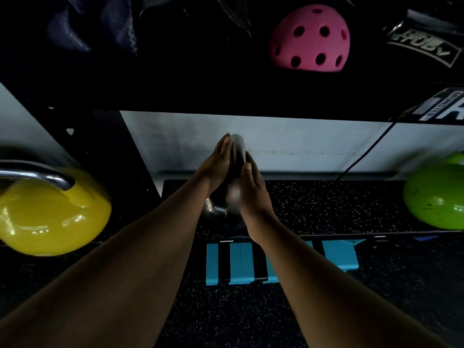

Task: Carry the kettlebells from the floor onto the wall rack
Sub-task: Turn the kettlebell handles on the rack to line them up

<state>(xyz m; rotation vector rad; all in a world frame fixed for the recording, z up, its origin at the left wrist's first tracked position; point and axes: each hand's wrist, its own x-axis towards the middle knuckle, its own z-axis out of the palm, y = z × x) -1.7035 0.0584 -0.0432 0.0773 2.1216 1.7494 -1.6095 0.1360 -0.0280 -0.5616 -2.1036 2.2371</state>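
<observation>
Yellow kettlebell [50, 212] left; green kettlebell [437, 197] right.

left kettlebell [50, 214] sitting left on shelf [326, 209] | held kettlebell [237, 156] sitting centre between hands | right kettlebell [434, 194] sitting right | perforated ball [310, 38] resting above

A glossy yellow kettlebell [52, 214] with a silver handle sits at left; a bright green kettlebell [437, 197] flecked with dark specks at right. Between them, a black kettlebell [221, 209] with pale glints. The shelf mat [326, 204] is black with white speckles. Above, a pink ball [310, 38] dotted with dark round holes. Below, a block [276, 262] striped turquoise and black.
</observation>
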